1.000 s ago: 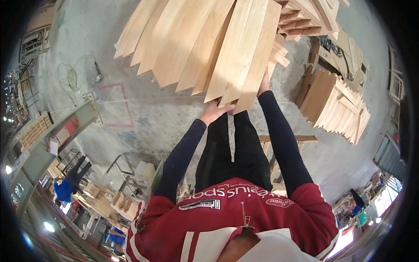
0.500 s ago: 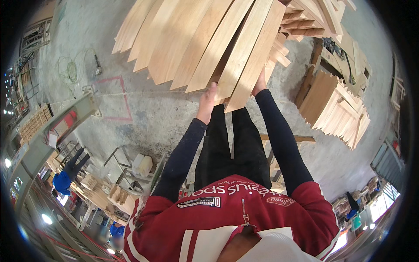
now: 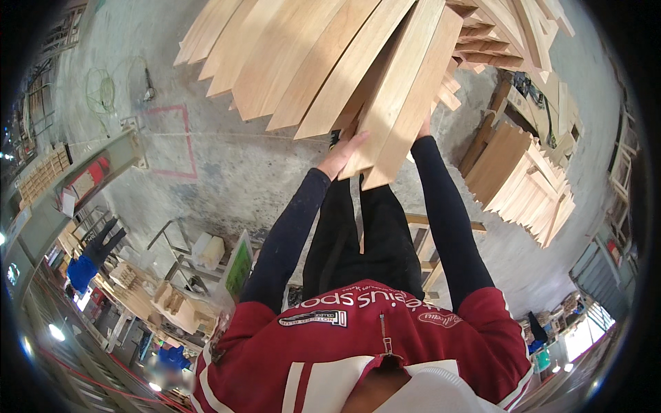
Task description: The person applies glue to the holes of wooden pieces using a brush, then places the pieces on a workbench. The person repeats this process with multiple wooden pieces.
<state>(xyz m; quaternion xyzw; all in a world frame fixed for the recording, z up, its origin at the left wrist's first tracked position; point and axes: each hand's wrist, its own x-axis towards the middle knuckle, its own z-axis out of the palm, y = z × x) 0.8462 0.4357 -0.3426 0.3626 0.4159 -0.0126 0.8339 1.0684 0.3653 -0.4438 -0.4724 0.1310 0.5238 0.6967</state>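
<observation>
Two pale wooden boards (image 3: 411, 93) with slanted ends lie side by side between my hands, their near ends above my legs. My left hand (image 3: 342, 156) is closed on their left edge, fingers partly hidden beneath. My right hand (image 3: 424, 128) grips the right edge, most of its fingers covered by the wood. Left of these, a row of similar boards (image 3: 275, 65) fans out, pointed ends toward me. A dark gap parts that row from the two boards. The boards' far ends run out of view at the top.
Crossed wooden pieces (image 3: 520, 31) are piled at the far right. Below them stands a stack of jagged-ended boards (image 3: 513, 165). A metal beam (image 3: 69, 196) crosses the left side, near a coiled cable (image 3: 100, 93) on the floor. Another person in blue (image 3: 84, 272) is at lower left.
The two boards have come toward me and shifted slightly right, widening the gap to the row on the left. Both my hands remain on them.
</observation>
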